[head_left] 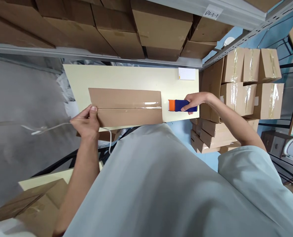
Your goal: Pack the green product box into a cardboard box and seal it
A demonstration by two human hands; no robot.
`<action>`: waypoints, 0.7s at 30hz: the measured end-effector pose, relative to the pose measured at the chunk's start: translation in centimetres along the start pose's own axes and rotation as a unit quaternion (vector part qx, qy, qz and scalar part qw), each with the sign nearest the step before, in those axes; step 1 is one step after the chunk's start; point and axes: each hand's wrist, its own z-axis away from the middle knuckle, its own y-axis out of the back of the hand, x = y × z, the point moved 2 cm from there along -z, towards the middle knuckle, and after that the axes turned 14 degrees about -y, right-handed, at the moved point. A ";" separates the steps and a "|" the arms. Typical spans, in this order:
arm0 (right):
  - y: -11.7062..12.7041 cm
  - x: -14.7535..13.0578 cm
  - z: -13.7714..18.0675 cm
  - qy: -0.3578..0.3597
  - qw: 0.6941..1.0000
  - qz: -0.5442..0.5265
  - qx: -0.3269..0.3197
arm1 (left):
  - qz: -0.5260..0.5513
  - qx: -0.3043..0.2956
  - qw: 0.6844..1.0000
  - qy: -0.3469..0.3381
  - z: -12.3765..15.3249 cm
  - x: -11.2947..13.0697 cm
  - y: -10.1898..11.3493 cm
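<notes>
A long cardboard box (pixel 126 115) lies in front of me, its top seam running lengthwise with shiny clear tape on the right part. At its left end, my left hand (pixel 86 121) pinches the edge between thumb and fingers. Off to the right of the box, my right hand (pixel 193 101) is closed around a dark blue box-shaped item (pixel 179 105) with an orange end pointing left. What exactly this item is, I cannot tell. The orange end is a little apart from the cardboard box.
The pale yellow tabletop (pixel 136 76) carries a small white box (pixel 186 74) at the back right. A metal shelf (pixel 99 53) with cartons (pixel 161 29) overhangs the back. Taped cartons (pixel 250 98) are stacked at right. A white cable (pixel 50 128) hangs at left.
</notes>
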 end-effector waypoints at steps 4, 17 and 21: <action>-0.3 -0.3 -1.9 -0.022 1.000 0.016 0.007 | -0.007 0.004 1.000 -0.013 0.1 -0.2 0.0; -1.3 -0.5 3.8 0.037 0.999 -0.026 0.023 | -0.010 0.011 1.000 0.004 0.3 1.3 -0.2; -1.7 -0.7 4.1 0.039 0.998 -0.033 0.042 | -0.016 0.016 1.000 0.013 0.4 1.7 0.0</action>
